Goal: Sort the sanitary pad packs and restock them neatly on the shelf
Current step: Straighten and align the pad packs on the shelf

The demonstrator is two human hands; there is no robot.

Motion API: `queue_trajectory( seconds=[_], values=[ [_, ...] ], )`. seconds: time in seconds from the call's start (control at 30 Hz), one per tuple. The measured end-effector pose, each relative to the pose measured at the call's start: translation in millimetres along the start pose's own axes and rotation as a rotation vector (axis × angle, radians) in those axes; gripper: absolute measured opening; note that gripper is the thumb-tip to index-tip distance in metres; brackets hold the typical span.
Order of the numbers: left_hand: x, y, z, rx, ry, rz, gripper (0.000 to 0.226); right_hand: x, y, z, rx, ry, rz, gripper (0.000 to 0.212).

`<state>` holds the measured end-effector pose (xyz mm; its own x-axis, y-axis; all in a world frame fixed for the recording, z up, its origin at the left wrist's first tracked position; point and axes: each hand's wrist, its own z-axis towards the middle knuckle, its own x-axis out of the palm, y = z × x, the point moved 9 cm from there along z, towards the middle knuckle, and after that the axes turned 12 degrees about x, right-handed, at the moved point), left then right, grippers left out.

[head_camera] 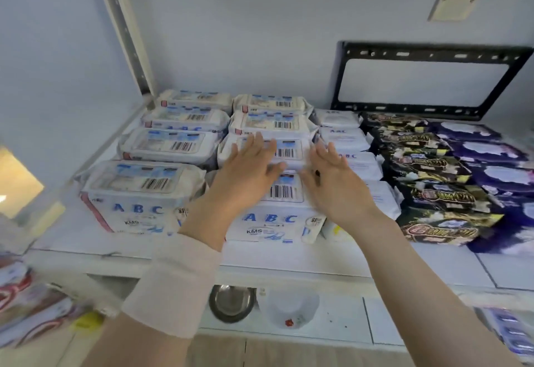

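On the white shelf [86,239] lie rows of white ABC pad packs. The left row [144,181] runs front to back, and a second row [274,124] lies beside it. My left hand [248,167] lies flat with straight fingers on a white pack [289,150] in the second row. My right hand [332,176] is open at that pack's right side, fingers straight. The front pack [277,216] of this row shows its ABC print below my wrists. Right of it lie a narrower white row [352,158], a black-and-gold row [427,170] and a purple row [500,173].
A black metal frame [427,51] leans against the back wall behind the dark packs. A slotted upright [124,25] stands at the shelf's left rear. Below the shelf are a steel bowl [231,303], a white bowl [289,309] and more packs at lower left [26,309].
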<state>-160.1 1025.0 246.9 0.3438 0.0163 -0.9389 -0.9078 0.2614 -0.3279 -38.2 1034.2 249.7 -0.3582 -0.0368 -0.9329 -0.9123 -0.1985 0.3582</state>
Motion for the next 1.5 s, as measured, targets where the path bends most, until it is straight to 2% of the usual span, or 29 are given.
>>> queue_trajectory(
  seconds=[0.1,0.27,0.37,0.47,0.57,0.67,0.73,1.03,1.27,1.5],
  values=[
    [9,4,-1,-0.012,0.023,0.125,0.058,9,0,1,-0.039,0.009,-0.065,0.054],
    [10,3,1,0.026,0.029,0.115,0.057,13,0,2,-0.036,0.006,-0.154,0.056],
    [12,3,1,0.028,0.043,0.134,0.057,13,2,1,-0.031,0.006,-0.198,0.064],
    [10,0,1,0.035,0.037,0.126,0.057,8,4,0,-0.051,0.004,-0.22,0.058],
    [3,-6,0,0.073,0.042,0.071,0.058,-9,1,9,-0.022,0.034,-0.088,0.05],
    [-8,-4,10,0.074,0.081,0.057,0.058,-40,-1,33,0.003,-0.022,0.125,0.04],
    [-14,1,24,0.06,0.113,0.083,0.058,-52,-3,56,0.023,-0.036,0.173,0.04],
    [-12,30,75,-0.004,0.182,0.193,0.055,-24,-13,142,-0.007,0.064,0.093,0.051],
    [-16,43,79,0.0,0.16,0.184,0.052,-25,7,208,-0.148,0.062,0.102,0.049],
    [-10,43,84,0.01,0.166,0.169,0.053,6,25,243,-0.193,0.235,0.049,0.05]
  ],
)
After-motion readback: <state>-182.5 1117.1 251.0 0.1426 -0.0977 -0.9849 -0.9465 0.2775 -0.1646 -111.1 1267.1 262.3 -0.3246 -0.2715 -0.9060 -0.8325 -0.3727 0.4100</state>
